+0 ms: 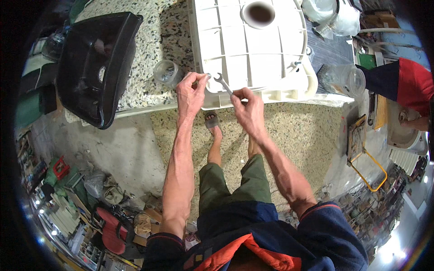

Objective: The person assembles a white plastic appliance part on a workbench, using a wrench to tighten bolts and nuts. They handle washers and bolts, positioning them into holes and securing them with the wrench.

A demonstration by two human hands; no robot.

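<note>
A white ribbed plastic panel [264,54] with a round hole lies on the speckled worktop in front of me. At its near left corner, my left hand [190,95] pinches a small metal fastener [208,76] between thumb and fingertips; whether it is a nut or a bolt end I cannot tell. My right hand [249,110] grips an open-end wrench [222,82], whose jaw points up and left toward that fastener, a short gap away. Beside my left hand stands a clear plastic cup [163,72] with small metal parts inside. Another fastener [297,63] sits at the panel's right side.
A black plastic basin [97,67] rests on the worktop's left end. To the right lie a clear plastic jar [352,81] and clear plastic bags [341,20]. A person in a red and navy sleeve [407,83] is at the far right, near a yellow-framed stand [373,174].
</note>
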